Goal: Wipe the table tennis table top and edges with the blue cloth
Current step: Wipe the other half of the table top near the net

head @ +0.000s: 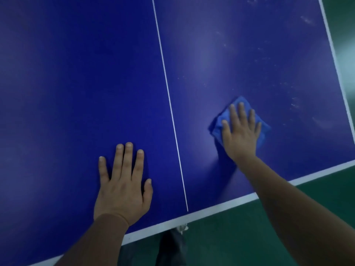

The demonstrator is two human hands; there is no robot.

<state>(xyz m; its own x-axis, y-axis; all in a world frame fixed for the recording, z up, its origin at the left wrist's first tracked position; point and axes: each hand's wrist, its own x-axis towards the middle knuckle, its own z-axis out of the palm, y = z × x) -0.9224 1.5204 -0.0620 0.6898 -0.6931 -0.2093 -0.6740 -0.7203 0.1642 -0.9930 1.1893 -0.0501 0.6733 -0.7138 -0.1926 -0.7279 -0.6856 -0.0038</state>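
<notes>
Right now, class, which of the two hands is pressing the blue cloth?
The right hand, flat on the blue cloth; the left hand rests on bare table.

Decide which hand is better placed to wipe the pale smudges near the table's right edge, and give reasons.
The right hand: it presses the blue cloth beside the smudges. The left hand lies bare across the centre line.
</notes>
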